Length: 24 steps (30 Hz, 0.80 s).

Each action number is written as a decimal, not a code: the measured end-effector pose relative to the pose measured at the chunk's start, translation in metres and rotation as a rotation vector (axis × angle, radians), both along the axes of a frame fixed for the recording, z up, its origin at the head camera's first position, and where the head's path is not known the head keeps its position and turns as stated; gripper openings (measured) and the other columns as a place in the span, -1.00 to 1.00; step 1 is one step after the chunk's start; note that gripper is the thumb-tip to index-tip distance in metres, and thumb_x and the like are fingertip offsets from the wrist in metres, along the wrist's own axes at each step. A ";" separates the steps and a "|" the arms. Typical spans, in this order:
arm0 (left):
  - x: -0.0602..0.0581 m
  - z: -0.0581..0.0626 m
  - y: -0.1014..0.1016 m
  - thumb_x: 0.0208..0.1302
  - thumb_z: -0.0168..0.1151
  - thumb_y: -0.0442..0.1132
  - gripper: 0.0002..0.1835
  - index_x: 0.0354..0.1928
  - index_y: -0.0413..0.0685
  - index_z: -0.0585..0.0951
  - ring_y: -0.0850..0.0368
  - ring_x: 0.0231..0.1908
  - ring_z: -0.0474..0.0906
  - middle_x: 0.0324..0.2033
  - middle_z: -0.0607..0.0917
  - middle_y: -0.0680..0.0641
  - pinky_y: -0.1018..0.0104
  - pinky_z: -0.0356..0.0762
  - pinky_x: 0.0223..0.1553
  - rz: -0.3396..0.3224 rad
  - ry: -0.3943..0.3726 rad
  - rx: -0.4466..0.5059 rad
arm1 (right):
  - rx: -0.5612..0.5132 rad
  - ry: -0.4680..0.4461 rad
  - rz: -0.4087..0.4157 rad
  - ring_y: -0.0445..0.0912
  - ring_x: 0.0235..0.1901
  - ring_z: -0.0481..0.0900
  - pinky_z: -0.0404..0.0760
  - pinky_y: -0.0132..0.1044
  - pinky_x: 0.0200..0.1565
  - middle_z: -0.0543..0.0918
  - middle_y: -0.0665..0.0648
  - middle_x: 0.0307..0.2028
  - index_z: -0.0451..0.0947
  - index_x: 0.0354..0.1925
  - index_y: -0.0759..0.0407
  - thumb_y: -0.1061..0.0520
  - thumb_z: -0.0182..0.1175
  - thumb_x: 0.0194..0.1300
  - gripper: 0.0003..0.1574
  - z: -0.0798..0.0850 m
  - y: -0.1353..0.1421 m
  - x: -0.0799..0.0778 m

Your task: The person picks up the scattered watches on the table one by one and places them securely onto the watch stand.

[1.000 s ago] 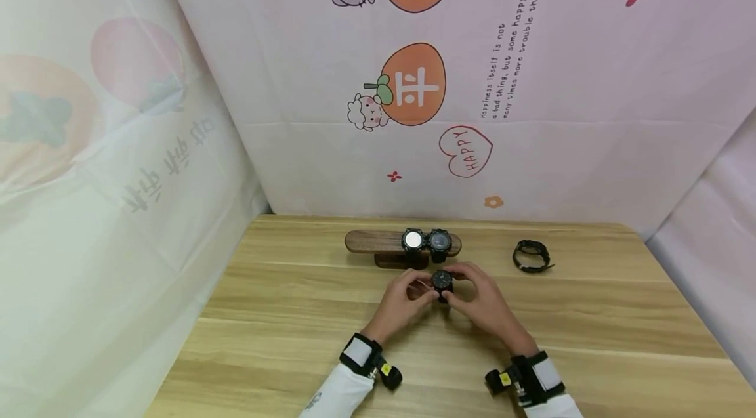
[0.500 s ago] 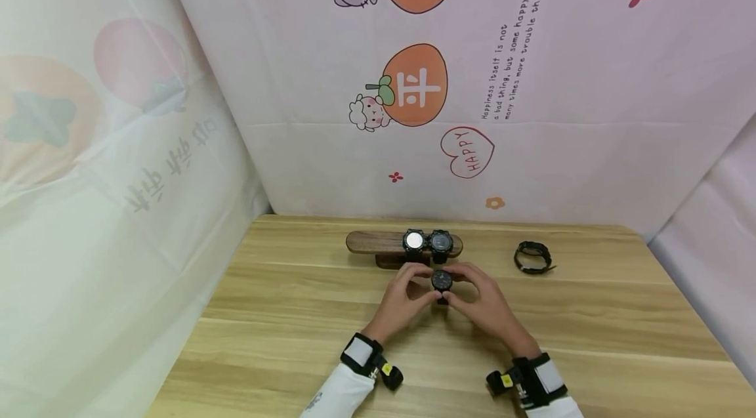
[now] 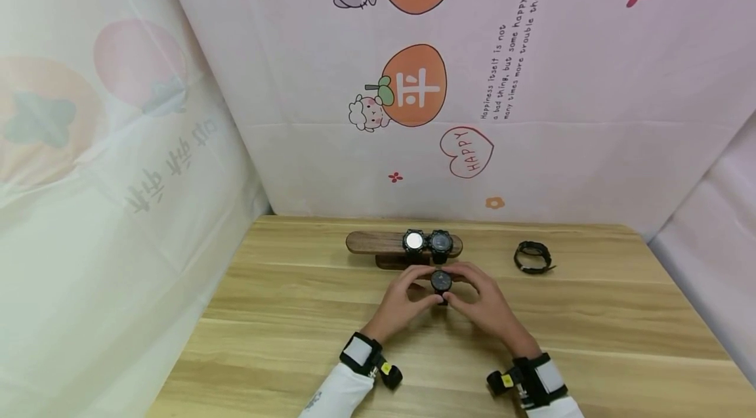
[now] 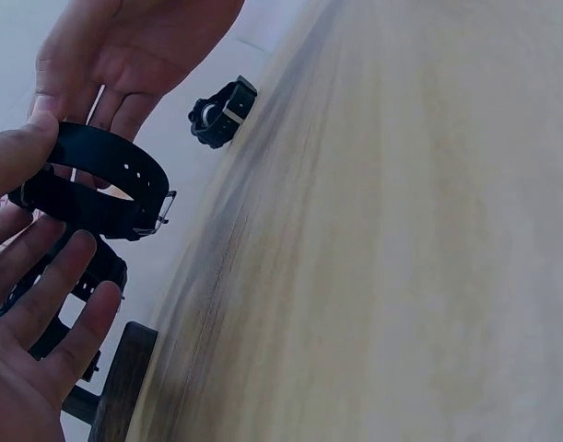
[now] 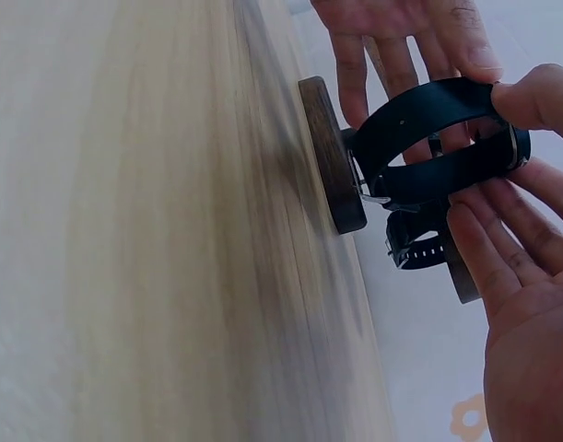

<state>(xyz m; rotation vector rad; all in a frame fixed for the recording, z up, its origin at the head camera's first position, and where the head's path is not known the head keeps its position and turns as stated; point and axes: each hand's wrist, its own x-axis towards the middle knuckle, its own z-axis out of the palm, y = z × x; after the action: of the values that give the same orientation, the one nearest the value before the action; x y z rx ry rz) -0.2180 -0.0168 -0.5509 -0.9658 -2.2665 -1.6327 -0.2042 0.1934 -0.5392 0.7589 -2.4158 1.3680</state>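
Between both hands, a black wristwatch (image 3: pixel 441 281) is held face up, just in front of the wooden watch stand. My left hand (image 3: pixel 400 305) pinches its left side with thumb and forefinger, and my right hand (image 3: pixel 485 304) pinches the right side likewise. From the left wrist, the watch strap (image 4: pixel 111 155) is seen forming a closed loop with its buckle at the lower end. Other fingers of the left hand (image 4: pixel 41 341) spread out below it. The same loop of strap (image 5: pixel 419 115) shows in the right wrist view, above the right hand's palm (image 5: pixel 530 350).
Just behind the hands stands a dark wooden watch stand (image 3: pixel 373 242). On its right half sit two watches, one with a bright dial (image 3: pixel 414 240) and one with a dark dial (image 3: pixel 440 241). Another black watch (image 3: pixel 532 256) lies on the wooden table (image 3: pixel 283 326) at the right.
Both hands and the held watch stay nearly in place. The watch face has tipped very slightly.
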 end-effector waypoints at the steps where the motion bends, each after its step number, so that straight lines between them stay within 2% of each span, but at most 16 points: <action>1: 0.002 0.003 0.000 0.14 0.39 -0.23 -0.39 0.25 -0.15 0.46 0.06 0.09 0.47 0.13 0.53 -0.10 0.01 0.60 -0.03 -0.002 0.002 -0.001 | -0.005 0.002 0.009 -0.07 0.09 0.47 0.51 0.03 0.14 0.49 -0.01 0.15 0.47 0.20 0.02 -0.01 0.33 0.23 -0.41 0.000 0.000 0.000; 4: 0.007 0.011 -0.002 0.16 0.38 -0.26 -0.38 0.27 -0.21 0.45 0.03 0.08 0.48 0.13 0.52 -0.15 0.03 0.61 -0.05 -0.010 0.021 -0.017 | -0.008 0.016 0.032 -0.07 0.11 0.46 0.51 0.02 0.14 0.49 -0.01 0.15 0.46 0.21 0.03 0.03 0.35 0.22 -0.40 0.000 0.000 0.001; 8: 0.009 0.014 -0.003 0.17 0.38 -0.23 -0.39 0.26 -0.18 0.45 0.10 0.05 0.49 0.12 0.53 -0.10 0.14 0.62 -0.05 -0.009 0.052 -0.044 | -0.015 0.025 0.064 -0.06 0.11 0.47 0.51 0.03 0.14 0.50 0.00 0.15 0.46 0.21 0.00 0.06 0.36 0.21 -0.39 -0.001 0.000 0.000; 12: 0.010 0.016 -0.004 0.15 0.39 -0.24 -0.40 0.25 -0.15 0.47 0.09 0.05 0.49 0.11 0.53 -0.06 0.07 0.60 -0.01 -0.003 0.021 -0.054 | -0.016 0.003 0.077 -0.06 0.11 0.47 0.51 0.02 0.14 0.49 0.00 0.15 0.46 0.21 -0.04 0.06 0.36 0.20 -0.39 -0.002 0.000 -0.001; 15: 0.008 0.012 -0.004 0.14 0.40 -0.25 -0.38 0.26 -0.15 0.45 0.05 0.06 0.48 0.12 0.52 -0.07 0.00 0.58 0.00 -0.010 -0.005 -0.058 | -0.005 -0.005 0.075 -0.04 0.11 0.48 0.51 0.04 0.13 0.49 0.02 0.16 0.47 0.21 -0.01 0.08 0.37 0.19 -0.38 0.000 0.000 0.000; 17: 0.004 0.005 -0.003 0.14 0.40 -0.21 -0.36 0.28 -0.11 0.44 0.07 0.06 0.48 0.13 0.51 -0.05 0.01 0.59 0.00 -0.016 -0.007 -0.065 | -0.010 -0.013 0.074 -0.01 0.11 0.48 0.52 0.06 0.12 0.50 0.07 0.16 0.48 0.20 0.05 0.12 0.37 0.18 -0.38 0.003 -0.001 0.002; 21: -0.004 -0.006 -0.005 0.16 0.37 -0.04 -0.35 0.30 0.07 0.43 0.19 0.05 0.47 0.14 0.50 0.06 0.15 0.59 0.01 -0.017 -0.023 -0.099 | -0.027 -0.023 0.099 0.07 0.08 0.50 0.54 0.09 0.09 0.50 0.18 0.14 0.49 0.17 0.21 0.24 0.37 0.15 -0.40 0.018 -0.005 0.009; 24: -0.006 -0.010 -0.006 0.17 0.33 0.08 -0.37 0.29 0.24 0.43 0.29 0.04 0.45 0.12 0.49 0.18 0.27 0.57 0.03 -0.013 -0.037 -0.132 | -0.030 -0.032 0.120 0.11 0.05 0.52 0.55 0.09 0.07 0.51 0.24 0.11 0.50 0.15 0.28 0.29 0.36 0.15 -0.43 0.028 -0.006 0.013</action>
<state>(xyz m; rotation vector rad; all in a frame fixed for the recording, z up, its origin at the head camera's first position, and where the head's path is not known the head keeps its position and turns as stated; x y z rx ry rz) -0.2244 -0.0232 -0.5607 -0.9898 -2.4240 -1.5343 -0.1908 0.1869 -0.5111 0.8940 -2.4030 1.4676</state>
